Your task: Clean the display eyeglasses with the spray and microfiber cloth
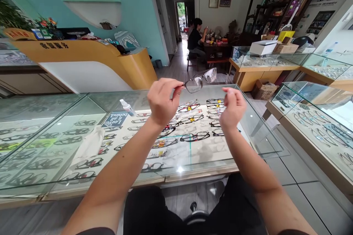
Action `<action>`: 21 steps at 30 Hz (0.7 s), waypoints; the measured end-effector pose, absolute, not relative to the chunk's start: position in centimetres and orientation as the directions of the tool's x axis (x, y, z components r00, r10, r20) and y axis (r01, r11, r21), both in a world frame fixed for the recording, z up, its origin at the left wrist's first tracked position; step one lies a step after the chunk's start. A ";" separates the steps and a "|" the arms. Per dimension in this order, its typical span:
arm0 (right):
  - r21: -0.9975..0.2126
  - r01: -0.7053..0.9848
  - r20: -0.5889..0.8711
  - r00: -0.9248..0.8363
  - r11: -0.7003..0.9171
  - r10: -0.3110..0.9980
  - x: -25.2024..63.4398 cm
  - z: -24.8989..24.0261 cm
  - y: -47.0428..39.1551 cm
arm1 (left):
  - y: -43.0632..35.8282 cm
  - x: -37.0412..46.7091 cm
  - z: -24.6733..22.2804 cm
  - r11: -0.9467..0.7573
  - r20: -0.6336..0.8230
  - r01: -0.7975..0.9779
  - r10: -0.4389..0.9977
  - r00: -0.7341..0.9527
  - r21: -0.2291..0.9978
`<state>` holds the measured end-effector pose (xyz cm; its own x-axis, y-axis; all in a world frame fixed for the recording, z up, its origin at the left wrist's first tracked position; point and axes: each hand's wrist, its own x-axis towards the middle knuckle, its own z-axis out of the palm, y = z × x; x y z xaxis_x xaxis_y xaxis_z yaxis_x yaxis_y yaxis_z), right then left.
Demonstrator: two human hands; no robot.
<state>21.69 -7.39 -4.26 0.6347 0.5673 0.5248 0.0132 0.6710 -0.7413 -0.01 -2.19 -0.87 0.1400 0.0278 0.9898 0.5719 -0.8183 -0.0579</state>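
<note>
While the left hand [164, 100] pinches one pair of glasses [202, 79], its long axis slanting up rightward, the right hand [233, 108] curls empty nearby.

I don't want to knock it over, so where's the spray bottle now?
In the head view, the spray bottle is left of centre on the glass counter, beside the blue printed sheet and left of your left hand.

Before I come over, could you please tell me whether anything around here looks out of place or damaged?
Nothing looks plainly spilled or broken. The eyeglasses in the left hand show no clear damage. Only the cardboard box looks slightly untidy, sitting on the floor below the far display case while other boxes sit on top.
</note>
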 end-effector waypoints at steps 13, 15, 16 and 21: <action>-0.428 0.286 0.901 0.209 0.858 0.380 21.8 6.2 -5.5 | -0.6 -4.4 6.0 -0.956 0.934 0.152 0.199 -0.296 0.251; -0.437 0.294 0.896 0.230 0.850 0.381 21.4 5.7 -5.9 | -1.0 -4.4 5.7 -0.954 0.927 0.136 0.215 -0.307 0.267; -0.430 0.304 0.898 0.235 0.850 0.371 21.4 5.5 -5.9 | -1.2 -4.4 5.6 -0.954 0.927 0.134 0.219 -0.304 0.269; -0.435 0.305 0.900 0.175 0.847 0.399 21.9 4.9 -5.6 | -0.8 -3.8 4.9 -0.951 0.921 0.134 0.226 -0.316 0.279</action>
<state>21.93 -5.56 4.92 0.1747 0.3990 0.9002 0.3048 0.8474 -0.4348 -3.76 -0.75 4.87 -0.3163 0.2262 0.9213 0.1338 -0.9508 0.2793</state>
